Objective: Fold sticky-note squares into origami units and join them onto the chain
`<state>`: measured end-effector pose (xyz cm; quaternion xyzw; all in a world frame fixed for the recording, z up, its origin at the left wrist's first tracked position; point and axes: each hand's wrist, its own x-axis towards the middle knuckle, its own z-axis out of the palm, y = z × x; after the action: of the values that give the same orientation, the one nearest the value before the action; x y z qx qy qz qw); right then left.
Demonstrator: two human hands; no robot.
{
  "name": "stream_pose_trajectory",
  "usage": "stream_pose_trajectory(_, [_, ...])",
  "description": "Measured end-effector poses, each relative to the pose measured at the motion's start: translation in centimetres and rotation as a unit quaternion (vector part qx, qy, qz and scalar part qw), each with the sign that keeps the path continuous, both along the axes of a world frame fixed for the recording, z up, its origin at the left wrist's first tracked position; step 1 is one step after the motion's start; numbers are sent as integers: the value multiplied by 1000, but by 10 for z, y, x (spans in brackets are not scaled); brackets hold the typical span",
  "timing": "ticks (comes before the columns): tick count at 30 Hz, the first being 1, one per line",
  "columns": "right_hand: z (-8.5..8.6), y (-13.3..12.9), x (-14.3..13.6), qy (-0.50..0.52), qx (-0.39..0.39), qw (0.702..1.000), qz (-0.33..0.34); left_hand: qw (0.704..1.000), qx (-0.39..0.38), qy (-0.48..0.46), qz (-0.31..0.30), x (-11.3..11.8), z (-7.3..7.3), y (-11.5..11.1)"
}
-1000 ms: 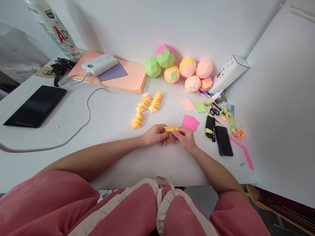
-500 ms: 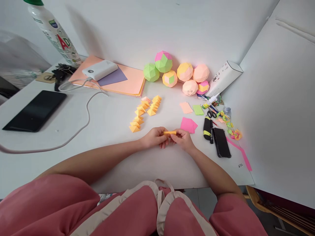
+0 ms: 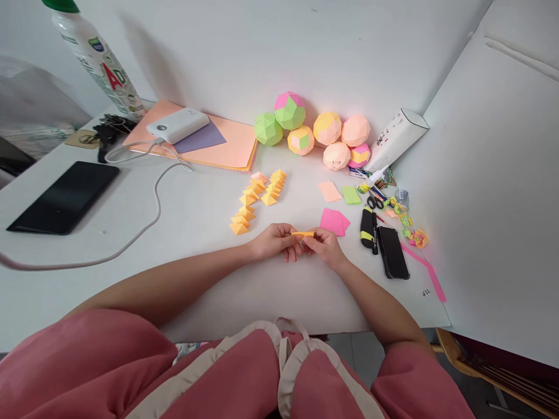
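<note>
A narrow folded orange paper is held level between my two hands above the white table. My left hand pinches its left end, and my right hand pinches its right end; both are closed on it. Just beyond my right hand lie pink paper squares. Two rows of folded orange paper pieces stand to the left and farther back, with a peach piece at the back of one row. Peach sheets and green sheets lie behind the pink ones.
Several faceted paper balls line the wall. To the right are a phone, a cutter, scissors and paper scraps. A white power bank, its cable, a black tablet and a bottle occupy the left.
The orange paper has tilted and looks thinner from above. My fingers have shifted slightly around it, while both hands still hold it.
</note>
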<state>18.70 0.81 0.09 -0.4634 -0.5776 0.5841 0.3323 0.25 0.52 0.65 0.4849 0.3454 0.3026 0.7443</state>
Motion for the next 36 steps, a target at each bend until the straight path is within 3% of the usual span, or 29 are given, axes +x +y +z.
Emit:
stream_pose_trajectory(6, [1,1,2,15,-11,1000,-3,999,9,-19,-31,-2,2,1])
stream_pose_trajectory(15, [3,-1,-1,-5,-12,1000,25,999,36,31,6,3,-4,-4])
stream_pose_trajectory(22, [2,-2,2,-20,-11,999,40,998,44,31,-13,1,-5,-4])
stream_pose_trajectory(32, [0,13,16,106,-63,992,37,1000,17,-7,11,-2,-4,0])
stream_pose_trajectory(36, [2,7,9,35,-41,997,58,999,35,11,-6,-1,-5,-2])
